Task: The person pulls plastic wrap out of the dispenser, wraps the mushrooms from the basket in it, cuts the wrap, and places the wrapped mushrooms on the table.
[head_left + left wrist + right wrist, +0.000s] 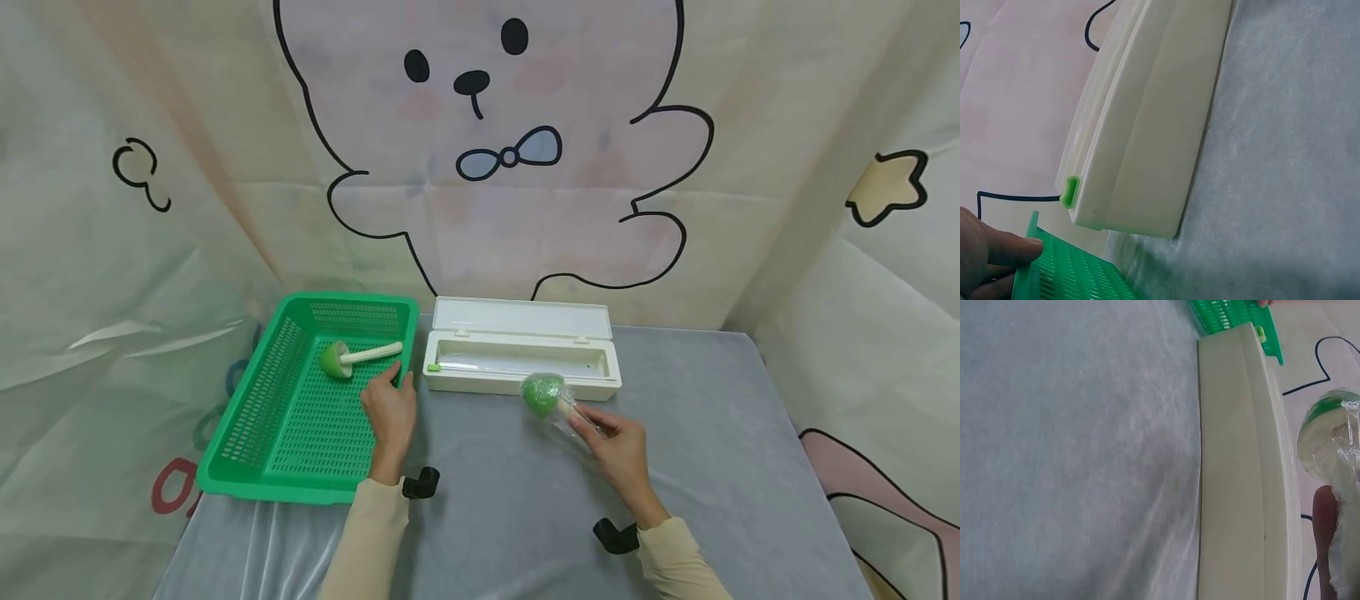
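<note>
My left hand [390, 417] pinches the right rim of a green plastic basket [315, 492], its thumb [1019, 247] on the rim's outer side. Inside the basket lies a mushroom-shaped piece [334, 360] with a green dome and a white stem. With my right hand [618, 450] I hold a similar green mushroom-shaped piece [543, 395] by its stem, wrapped in clear plastic film. It is raised in front of a long white box [480, 384] whose lid [522, 317] stands up at the back. The right wrist view shows only part of the wrapped piece [1325, 440].
A small green slider [433, 367] sits at the box's left end. Grey cloth [510, 517] covers the table. Printed curtains [570, 233] hang behind and on both sides, close to the basket and box.
</note>
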Available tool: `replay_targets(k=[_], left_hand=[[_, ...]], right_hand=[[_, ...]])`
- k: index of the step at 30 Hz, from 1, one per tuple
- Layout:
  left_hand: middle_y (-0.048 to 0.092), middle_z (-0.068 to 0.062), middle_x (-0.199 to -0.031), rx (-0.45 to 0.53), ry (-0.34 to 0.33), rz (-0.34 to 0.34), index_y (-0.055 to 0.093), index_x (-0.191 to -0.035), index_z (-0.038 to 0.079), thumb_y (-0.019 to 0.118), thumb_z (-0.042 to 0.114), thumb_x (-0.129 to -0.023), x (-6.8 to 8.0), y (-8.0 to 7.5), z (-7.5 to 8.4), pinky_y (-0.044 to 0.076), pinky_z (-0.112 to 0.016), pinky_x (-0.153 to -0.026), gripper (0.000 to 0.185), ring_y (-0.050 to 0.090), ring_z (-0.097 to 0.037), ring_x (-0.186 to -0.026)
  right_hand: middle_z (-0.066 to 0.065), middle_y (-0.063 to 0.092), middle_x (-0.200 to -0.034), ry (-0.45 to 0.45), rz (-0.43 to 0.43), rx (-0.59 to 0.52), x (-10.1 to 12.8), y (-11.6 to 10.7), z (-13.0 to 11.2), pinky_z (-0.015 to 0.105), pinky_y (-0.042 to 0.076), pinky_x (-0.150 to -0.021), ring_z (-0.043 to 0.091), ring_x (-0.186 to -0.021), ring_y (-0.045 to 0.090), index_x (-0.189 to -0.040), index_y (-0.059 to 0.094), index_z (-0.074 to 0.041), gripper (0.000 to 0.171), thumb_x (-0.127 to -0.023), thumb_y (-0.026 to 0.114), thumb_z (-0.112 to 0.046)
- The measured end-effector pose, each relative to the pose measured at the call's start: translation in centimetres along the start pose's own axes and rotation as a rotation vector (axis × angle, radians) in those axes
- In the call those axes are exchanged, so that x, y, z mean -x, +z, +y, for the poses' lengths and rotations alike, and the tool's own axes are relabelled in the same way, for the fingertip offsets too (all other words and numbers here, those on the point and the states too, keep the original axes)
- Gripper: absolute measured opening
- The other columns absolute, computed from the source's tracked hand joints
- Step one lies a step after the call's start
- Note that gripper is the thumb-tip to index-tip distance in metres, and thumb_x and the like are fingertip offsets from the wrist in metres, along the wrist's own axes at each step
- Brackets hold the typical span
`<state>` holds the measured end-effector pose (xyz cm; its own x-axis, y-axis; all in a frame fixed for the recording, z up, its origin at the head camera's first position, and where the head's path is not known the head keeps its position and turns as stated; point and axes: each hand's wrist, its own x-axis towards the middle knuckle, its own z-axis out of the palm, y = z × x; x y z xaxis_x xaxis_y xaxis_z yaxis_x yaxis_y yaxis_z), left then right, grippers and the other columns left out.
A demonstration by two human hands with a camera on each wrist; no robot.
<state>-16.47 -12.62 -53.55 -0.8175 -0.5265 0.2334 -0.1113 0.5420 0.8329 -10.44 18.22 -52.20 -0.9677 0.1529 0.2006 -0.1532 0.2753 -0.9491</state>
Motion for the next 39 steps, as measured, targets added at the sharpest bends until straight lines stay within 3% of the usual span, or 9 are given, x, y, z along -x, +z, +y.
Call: replay_targets(k=[8, 19, 23, 29, 33, 36, 39], left_hand=[[0.071, -0.025, -0.112, -0.010, -0.018, -0.013, 0.072, -0.119, -0.005, 0.076, 0.006, -0.091, -0.2, -0.2, -0.2, 0.053, -0.058, -0.088, 0.030, 0.067, -0.046, -0.099], [0.070, -0.026, -0.114, -0.013, -0.051, -0.024, 0.071, -0.120, -0.005, 0.075, 0.007, -0.092, -0.4, -0.7, -0.3, 0.051, -0.058, -0.092, 0.031, 0.066, -0.045, -0.105], [0.070, -0.026, -0.114, -0.008, -0.059, -0.021, 0.072, -0.120, -0.004, 0.076, 0.008, -0.091, -0.5, -0.7, -0.2, 0.050, -0.058, -0.093, 0.032, 0.066, -0.045, -0.105], [0.072, -0.026, -0.106, -0.005, -0.052, -0.015, 0.071, -0.120, -0.005, 0.076, 0.008, -0.091, -0.6, -0.6, -0.4, 0.052, -0.057, -0.091, 0.032, 0.069, -0.045, -0.095], [0.072, -0.026, -0.105, -0.012, -0.035, -0.007, 0.072, -0.119, -0.005, 0.077, 0.008, -0.090, -0.5, -0.7, -0.5, 0.052, -0.057, -0.091, 0.032, 0.069, -0.045, -0.096], [0.071, -0.027, -0.108, -0.004, -0.019, -0.001, 0.072, -0.118, -0.006, 0.077, 0.007, -0.090, -0.4, -0.6, -0.5, 0.052, -0.058, -0.090, 0.031, 0.068, -0.046, -0.099], [0.071, -0.027, -0.109, 0.007, -0.012, -0.002, 0.072, -0.118, -0.006, 0.077, 0.007, -0.090, -0.4, -0.6, -0.6, 0.052, -0.059, -0.088, 0.031, 0.068, -0.045, -0.098]], right_hand=[[0.031, 0.070, -0.102, -0.009, 0.070, 0.007, 0.1, -2.0, -1.3, 0.013, 0.054, -0.071, -0.003, -0.094, 0.067, -0.103, 0.070, 0.019, 0.021, -0.084, 0.076, 0.012], [0.027, 0.071, -0.101, -0.067, 0.309, 0.112, -0.4, -5.7, -0.4, 0.009, 0.052, -0.067, -0.008, -0.089, 0.067, -0.103, 0.072, 0.016, 0.020, -0.085, 0.077, 0.010], [0.015, 0.073, -0.099, -0.064, 0.397, 0.144, -0.5, -7.2, 0.1, 0.007, 0.050, -0.064, -0.009, -0.084, 0.067, -0.103, 0.072, 0.016, 0.020, -0.084, 0.077, 0.009], [-0.017, 0.070, -0.089, -0.014, 0.528, 0.143, -1.0, -9.4, 3.7, 0.006, 0.048, -0.060, -0.011, -0.073, 0.064, -0.105, 0.075, 0.010, 0.022, -0.085, 0.080, 0.002], [-0.029, 0.065, -0.084, 0.044, 0.598, 0.171, -1.5, -10.8, 7.0, 0.005, 0.045, -0.056, -0.013, -0.067, 0.060, -0.107, 0.077, 0.003, 0.025, -0.085, 0.083, -0.009], [-0.027, 0.066, -0.086, 0.087, 0.634, 0.230, -1.9, -11.6, 8.7, 0.004, 0.043, -0.059, -0.013, -0.068, 0.058, -0.108, 0.078, -0.001, 0.029, -0.086, 0.084, -0.017], [-0.016, 0.070, -0.093, 0.104, 0.659, 0.284, -2.6, -12.4, 10.2, 0.004, 0.041, -0.062, -0.013, -0.069, 0.055, -0.110, 0.079, -0.003, 0.031, -0.086, 0.084, -0.022]])
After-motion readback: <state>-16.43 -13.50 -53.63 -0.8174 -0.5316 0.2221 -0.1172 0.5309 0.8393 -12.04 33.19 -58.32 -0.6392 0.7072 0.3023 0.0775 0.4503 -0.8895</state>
